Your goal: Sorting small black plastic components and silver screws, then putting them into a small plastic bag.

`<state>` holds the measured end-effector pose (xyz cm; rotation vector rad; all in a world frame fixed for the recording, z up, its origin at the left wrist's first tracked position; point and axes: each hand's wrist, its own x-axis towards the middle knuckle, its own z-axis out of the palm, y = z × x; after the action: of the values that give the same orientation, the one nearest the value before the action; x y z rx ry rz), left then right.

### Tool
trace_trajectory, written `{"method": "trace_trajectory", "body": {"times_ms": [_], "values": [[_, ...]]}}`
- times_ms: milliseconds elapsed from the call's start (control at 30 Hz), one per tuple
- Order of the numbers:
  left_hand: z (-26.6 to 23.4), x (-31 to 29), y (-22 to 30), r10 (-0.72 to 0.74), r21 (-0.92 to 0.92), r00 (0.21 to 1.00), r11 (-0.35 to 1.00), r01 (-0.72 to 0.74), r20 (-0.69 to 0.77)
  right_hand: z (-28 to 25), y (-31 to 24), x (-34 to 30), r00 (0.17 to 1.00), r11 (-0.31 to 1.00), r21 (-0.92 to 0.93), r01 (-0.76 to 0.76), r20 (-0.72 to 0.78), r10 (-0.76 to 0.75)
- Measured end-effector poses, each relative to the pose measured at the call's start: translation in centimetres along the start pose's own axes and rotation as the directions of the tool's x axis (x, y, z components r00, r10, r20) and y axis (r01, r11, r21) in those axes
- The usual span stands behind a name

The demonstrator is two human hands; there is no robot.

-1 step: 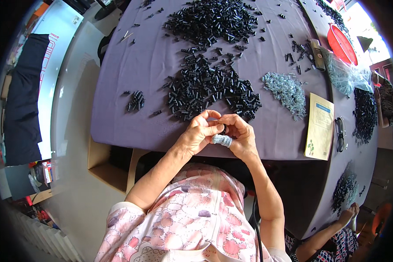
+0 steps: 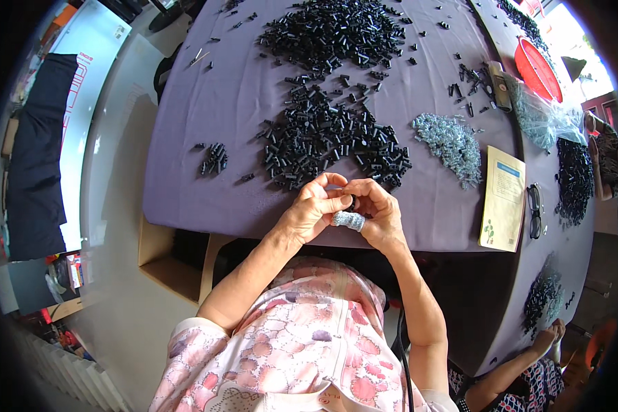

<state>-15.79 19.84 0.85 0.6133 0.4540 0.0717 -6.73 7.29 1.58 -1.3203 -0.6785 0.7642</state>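
Both my hands meet over the near edge of the purple-grey cloth-covered table, fingertips pinched together. Between them shows a bit of a small black part [image 2: 352,204], mostly covered by the fingers. My left hand [image 2: 312,211] is closed, its thumb pressing against that part. My right hand [image 2: 382,214] curls around the same part, and a grey fabric finger cover [image 2: 349,220] wraps its thumb. Just beyond the hands spreads a pile of small black tube-like parts [image 2: 323,137]. Off to the right of it lies a heap of small clear pieces [image 2: 449,145].
A larger black pile [image 2: 333,34] lies farther back, a small cluster [image 2: 215,158] at left. On the right are a yellowish booklet [image 2: 502,199], eyeglasses [image 2: 535,209], a plastic bag [image 2: 546,117] and a red basket [image 2: 537,69]. Another person's hands [image 2: 553,334] work at lower right.
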Motion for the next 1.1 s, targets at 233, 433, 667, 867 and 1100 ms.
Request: {"method": "trace_trajectory", "body": {"times_ms": [233,433,667,867,1100], "values": [[0.2,-0.2,0.3,0.019,0.001,1.0,1.0,-0.019,0.018,0.0,-0.3,0.1,1.0,1.0,-0.014,0.016,0.018,-0.016],[0.4,-0.1,0.0,0.042,0.018,0.998,0.999,-0.043,0.037,-0.3,-0.2,-0.2,1.0,1.0,0.008,0.003,0.023,-0.003],[-0.5,0.1,-0.2,0.046,0.0,0.997,0.999,-0.046,0.069,-0.8,-0.2,-0.2,0.992,0.985,-0.131,0.116,0.065,-0.108],[0.0,0.0,-0.3,0.068,-0.007,0.996,0.998,-0.068,0.059,-0.5,0.4,-0.3,0.994,0.989,-0.102,0.11,0.039,-0.106],[-0.7,0.0,-0.6,0.083,-0.018,0.995,0.996,-0.082,0.056,-0.2,0.2,-0.3,0.998,0.996,-0.068,0.061,0.038,-0.058]]}}
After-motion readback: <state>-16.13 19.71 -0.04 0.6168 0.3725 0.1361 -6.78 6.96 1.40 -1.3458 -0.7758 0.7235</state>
